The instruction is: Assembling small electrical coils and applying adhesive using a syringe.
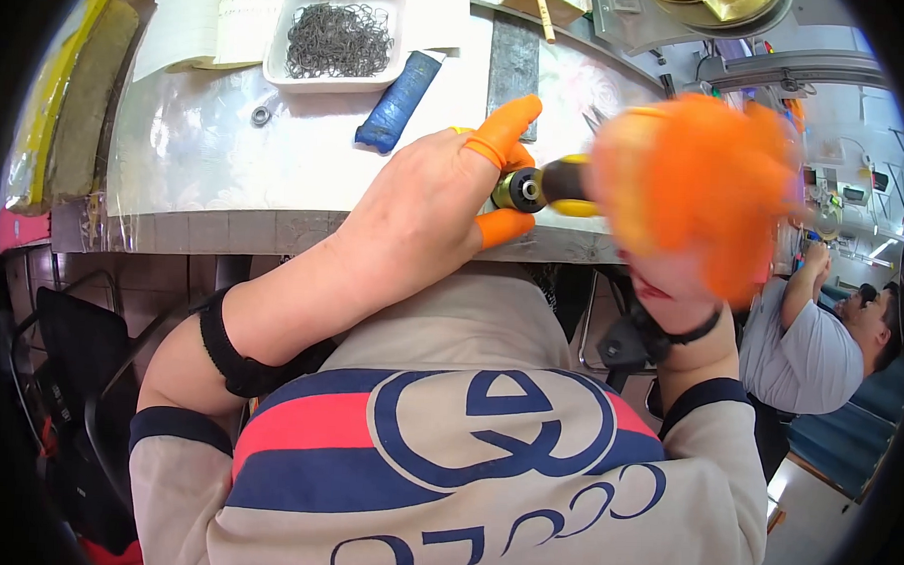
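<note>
Tabletop (197, 169) is pale, grey along its near edge. Papers (187, 19) lie toward the far left corner; a white tray (329, 85) stands to their right. Closer to the near edge lie a blue roll (401, 101) and a ring (261, 115). A grey plate (514, 71) extends toward the far edge.

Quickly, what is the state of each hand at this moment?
Left hand: closed, holding a small cylindrical part.
Right hand: blurred, but closed around a black-and-yellow tool.
</note>
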{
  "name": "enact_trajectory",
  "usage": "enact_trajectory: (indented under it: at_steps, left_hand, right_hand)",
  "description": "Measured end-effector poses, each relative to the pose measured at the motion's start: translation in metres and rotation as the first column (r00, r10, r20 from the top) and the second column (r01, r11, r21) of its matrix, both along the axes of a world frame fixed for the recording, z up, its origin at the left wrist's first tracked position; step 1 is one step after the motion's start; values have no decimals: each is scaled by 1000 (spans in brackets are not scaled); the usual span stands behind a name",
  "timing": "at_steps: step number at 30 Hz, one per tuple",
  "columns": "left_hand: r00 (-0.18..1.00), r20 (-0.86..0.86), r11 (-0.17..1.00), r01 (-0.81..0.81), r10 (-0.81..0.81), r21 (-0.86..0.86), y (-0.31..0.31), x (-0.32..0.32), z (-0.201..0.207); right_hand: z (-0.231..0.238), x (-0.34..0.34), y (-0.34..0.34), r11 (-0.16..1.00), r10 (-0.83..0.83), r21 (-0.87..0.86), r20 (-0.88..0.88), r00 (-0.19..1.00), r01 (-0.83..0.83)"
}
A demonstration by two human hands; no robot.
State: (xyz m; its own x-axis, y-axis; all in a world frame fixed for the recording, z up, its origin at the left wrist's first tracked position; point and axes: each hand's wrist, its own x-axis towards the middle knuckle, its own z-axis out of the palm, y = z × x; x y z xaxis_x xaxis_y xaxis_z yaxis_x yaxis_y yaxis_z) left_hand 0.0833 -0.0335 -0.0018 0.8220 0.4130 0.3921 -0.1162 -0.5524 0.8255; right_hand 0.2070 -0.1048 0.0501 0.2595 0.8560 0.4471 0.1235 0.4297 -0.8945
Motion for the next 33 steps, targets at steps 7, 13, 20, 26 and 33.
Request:
enact_trajectory:
  at_steps: [7,13,20,26,33]
  left_hand:
    - [999,44,998,20,-23,68,3,0,0]
    - [989,-140,915,-20,-39,-402,12,-13,29]
    - [999,-1,816,37,-46,-576,13,-13,43]
    - [996,-1,797,66,-84,-601,12,-15,49]
    - [998,5,820,55,-63,-570,11,-14,45]
  right_hand:
    - [7,4,1,989,149,21,-29,988,-148]
    - [30,37,-27,999,41,-13,-112,993,-43]
    - [24,24,-48,940,19,-341,50,999,-1]
    - [23,20,-45,901,205,-430,322,924,-50]
    - [13,16,-41,936,87,-352,285,954,20]
